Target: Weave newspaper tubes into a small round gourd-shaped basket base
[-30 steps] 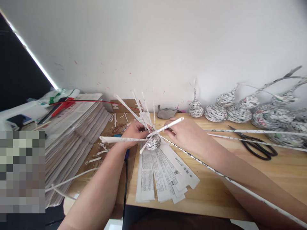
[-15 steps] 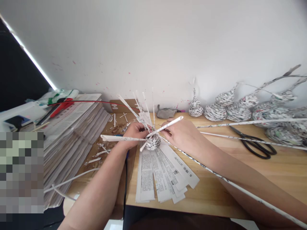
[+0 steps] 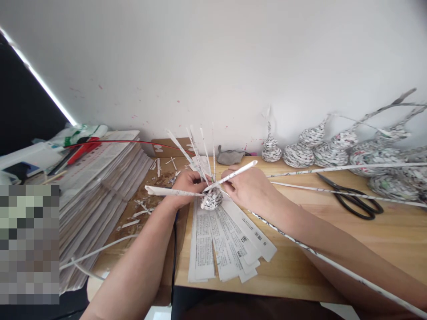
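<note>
Between my hands sits a small round weave of rolled newspaper [image 3: 212,201], with several paper tubes sticking up and out of it. My left hand [image 3: 187,186] is closed at its left rear side, thumb and fingers pinching the tube bases there. On the right, my right hand [image 3: 245,184] is bent inward with its fingers closed by the weave's rim, at a paper tube [image 3: 233,174]; the fingertips are partly hidden. Long newspaper tubes [image 3: 320,253] trail to the right, below and above my right forearm. Flat newspaper strips [image 3: 230,244] lie fanned out under the weave.
Black scissors [image 3: 356,200] lie on the wooden table [image 3: 333,240] at right. Several woven paper gourds [image 3: 298,153] stand along the wall. At left is a tall newspaper stack [image 3: 110,191] with a red-handled tool [image 3: 83,151] on top. Paper scraps [image 3: 143,206] and a grey lump [image 3: 230,155] lie nearby.
The tubes around the weave have shifted slightly, and the short end at its front has turned inward. My right hand has moved a little left. Both hands stay closed at the weave.
</note>
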`<control>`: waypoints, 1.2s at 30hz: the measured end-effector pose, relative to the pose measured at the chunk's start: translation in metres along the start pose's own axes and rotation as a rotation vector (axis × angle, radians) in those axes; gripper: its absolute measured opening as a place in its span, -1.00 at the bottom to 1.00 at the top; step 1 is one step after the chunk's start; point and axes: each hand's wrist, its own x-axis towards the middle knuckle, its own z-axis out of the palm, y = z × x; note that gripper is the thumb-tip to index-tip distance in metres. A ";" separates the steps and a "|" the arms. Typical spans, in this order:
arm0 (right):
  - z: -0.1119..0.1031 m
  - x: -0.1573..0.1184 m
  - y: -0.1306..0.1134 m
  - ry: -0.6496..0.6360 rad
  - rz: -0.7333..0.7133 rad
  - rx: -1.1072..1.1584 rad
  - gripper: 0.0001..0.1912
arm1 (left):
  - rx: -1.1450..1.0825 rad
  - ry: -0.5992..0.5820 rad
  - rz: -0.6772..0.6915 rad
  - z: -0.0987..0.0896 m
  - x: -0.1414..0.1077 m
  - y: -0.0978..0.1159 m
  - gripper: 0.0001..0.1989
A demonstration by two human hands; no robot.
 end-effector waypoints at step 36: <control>0.007 0.003 0.008 -0.031 0.033 0.250 -0.84 | 0.014 0.026 0.026 0.000 0.001 -0.001 -0.75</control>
